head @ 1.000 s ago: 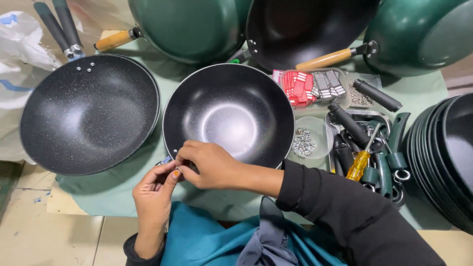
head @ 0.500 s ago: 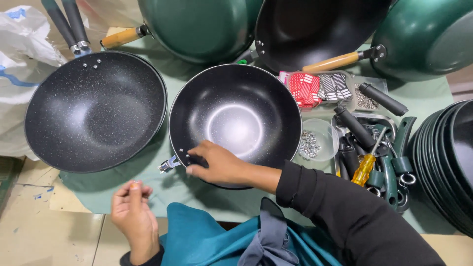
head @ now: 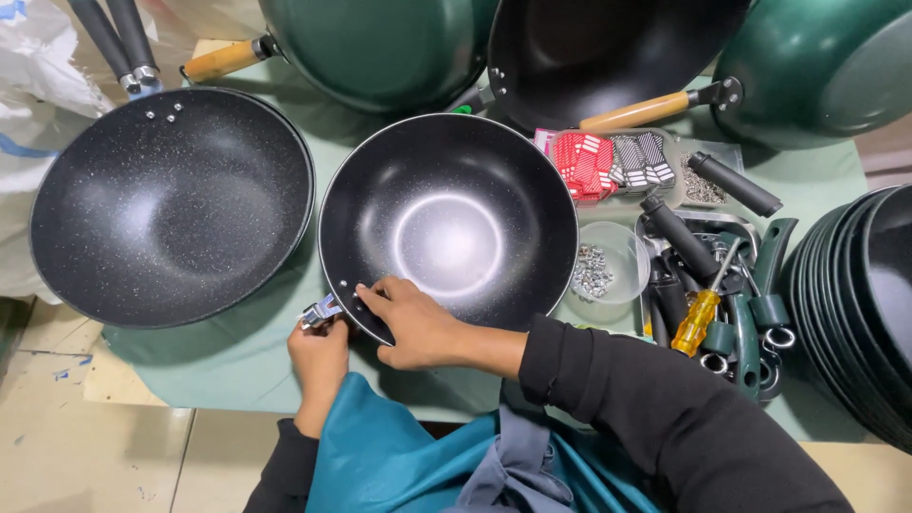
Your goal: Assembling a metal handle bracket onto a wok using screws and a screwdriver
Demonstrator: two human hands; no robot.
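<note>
A black handleless wok (head: 451, 223) sits at the middle of the green mat. My right hand (head: 410, 321) grips its near rim, thumb inside by two rivet holes. My left hand (head: 319, 351) is just below the rim on the outside, fingers closed on a small metal handle bracket (head: 320, 311) that touches the wok's edge. My black sleeves and a teal apron fill the bottom of the view.
A speckled black wok (head: 171, 204) with handle lies left. Green woks with wooden handles (head: 380, 43) lean at the back. Right: clear bowl of screws (head: 605, 266), tray of black handles with a yellow screwdriver (head: 698, 318), stack of dark pans (head: 860, 304).
My left hand, which had dropped away toward my lap, has come back up to the wok's rim at the bracket. My right hand stayed on the rim.
</note>
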